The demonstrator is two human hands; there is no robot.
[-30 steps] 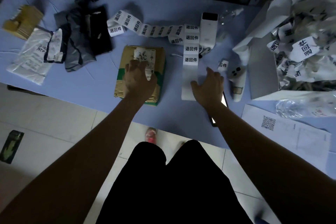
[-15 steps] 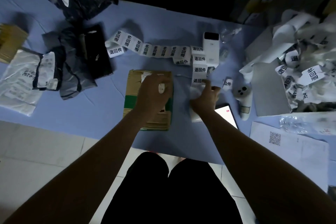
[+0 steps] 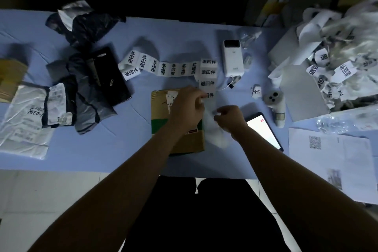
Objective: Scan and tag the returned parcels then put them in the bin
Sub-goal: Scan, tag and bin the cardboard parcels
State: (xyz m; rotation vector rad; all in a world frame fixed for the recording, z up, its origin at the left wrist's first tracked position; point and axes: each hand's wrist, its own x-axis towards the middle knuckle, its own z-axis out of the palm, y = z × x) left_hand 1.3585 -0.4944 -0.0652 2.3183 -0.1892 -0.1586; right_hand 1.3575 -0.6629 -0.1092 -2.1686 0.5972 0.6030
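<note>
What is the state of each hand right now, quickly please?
Left hand: closed, pinching the white paper strip of printed labels.
Right hand: closed, pinching the blurred lower end of the same strip.

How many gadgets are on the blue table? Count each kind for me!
Phone with lit screen: 1
Handheld scanner: 1
White device with a cable: 1
Total: 3
</note>
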